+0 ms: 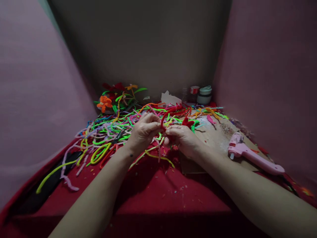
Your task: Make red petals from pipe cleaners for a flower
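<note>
In the middle of the head view, my left hand (pixel 146 129) and my right hand (pixel 182 137) meet, fingertips nearly touching. Both are closed in a pinch on a red pipe cleaner (pixel 162 118), whose upper end curves up above the fingers. Part of it is hidden behind my fingertips. Just behind my right hand shows a red petal-like piece (pixel 188 123); I cannot tell whether it is joined to the pipe cleaner. A heap of pipe cleaners (pixel 104 129) in green, pink, lilac and yellow spreads behind and left of my left hand.
A pink glue gun (pixel 255 157) lies on a cardboard sheet (pixel 218 142) at right. Orange and red pipe-cleaner flowers (pixel 105 103) stand at back left. A lidded cup (pixel 204 95) is at back right. A black flat object (pixel 37 191) lies front left on the red cloth (pixel 153 198).
</note>
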Motion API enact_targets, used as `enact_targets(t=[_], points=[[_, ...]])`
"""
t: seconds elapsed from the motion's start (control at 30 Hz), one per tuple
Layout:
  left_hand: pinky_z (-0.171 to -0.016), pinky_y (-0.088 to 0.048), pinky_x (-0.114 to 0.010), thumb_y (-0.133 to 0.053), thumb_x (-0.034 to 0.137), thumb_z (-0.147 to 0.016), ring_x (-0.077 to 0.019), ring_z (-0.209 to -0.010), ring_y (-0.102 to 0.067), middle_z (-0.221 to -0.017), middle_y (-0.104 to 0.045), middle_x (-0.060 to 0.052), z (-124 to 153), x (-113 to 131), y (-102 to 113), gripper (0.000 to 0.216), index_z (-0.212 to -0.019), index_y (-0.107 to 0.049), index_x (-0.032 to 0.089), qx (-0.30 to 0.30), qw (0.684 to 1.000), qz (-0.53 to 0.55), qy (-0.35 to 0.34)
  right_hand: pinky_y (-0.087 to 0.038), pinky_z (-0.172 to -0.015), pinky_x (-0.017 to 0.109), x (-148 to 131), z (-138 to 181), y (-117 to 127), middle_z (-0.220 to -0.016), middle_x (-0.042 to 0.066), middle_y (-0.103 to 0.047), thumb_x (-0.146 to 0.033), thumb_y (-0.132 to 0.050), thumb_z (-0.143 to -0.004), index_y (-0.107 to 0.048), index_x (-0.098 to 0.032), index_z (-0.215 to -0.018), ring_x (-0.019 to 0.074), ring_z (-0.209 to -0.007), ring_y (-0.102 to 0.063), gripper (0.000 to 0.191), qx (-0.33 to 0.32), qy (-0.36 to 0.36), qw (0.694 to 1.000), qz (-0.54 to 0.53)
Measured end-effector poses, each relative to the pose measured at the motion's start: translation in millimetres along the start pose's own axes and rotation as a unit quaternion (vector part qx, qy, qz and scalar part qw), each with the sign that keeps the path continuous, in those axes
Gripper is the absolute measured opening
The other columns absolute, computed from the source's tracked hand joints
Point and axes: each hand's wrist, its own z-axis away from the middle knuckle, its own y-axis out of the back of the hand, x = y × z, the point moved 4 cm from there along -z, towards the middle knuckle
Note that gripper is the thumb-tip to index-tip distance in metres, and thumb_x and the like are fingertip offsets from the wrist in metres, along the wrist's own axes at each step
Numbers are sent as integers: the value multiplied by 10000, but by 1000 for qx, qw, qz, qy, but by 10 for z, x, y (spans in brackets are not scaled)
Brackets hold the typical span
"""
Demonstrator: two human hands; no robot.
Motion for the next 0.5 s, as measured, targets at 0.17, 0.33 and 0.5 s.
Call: enact_targets(t=[0.17, 0.33, 0.5], points=[[-772, -336, -306, -501, 251, -841, -164, -787, -457, -817, -624, -44, -5, 71, 47, 188, -727, -636, 187, -58, 990, -94, -84, -355, -440, 203, -3, 17, -31, -464, -11, -554, -122, -509, -649, -547, -142, -573, 90, -418, -481, 87, -66, -8, 998, -12], [-730, -332, -289, -543, 222, -788, -154, -729, -493, -743, -616, -31, -4, 128, 110, 131, -690, -617, 177, -101, 993, -61, -25, -376, -466, 215, -28, 43, -59, -482, -16, -555, -144, -536, -655, -555, -142, -566, 95, -435, -504, 91, -101, -7, 995, 12], [-468, -256, -219, -604, 235, -687, -77, -444, -364, -471, -454, 32, 71, -48, -21, 176, -542, -547, 153, -137, 937, 186, 262, -367, -509, 229, -67, 69, -72, -479, -9, -547, -169, -504, -705, -539, -161, -525, 101, -464, -479, 183, -48, 47, 980, 189]])
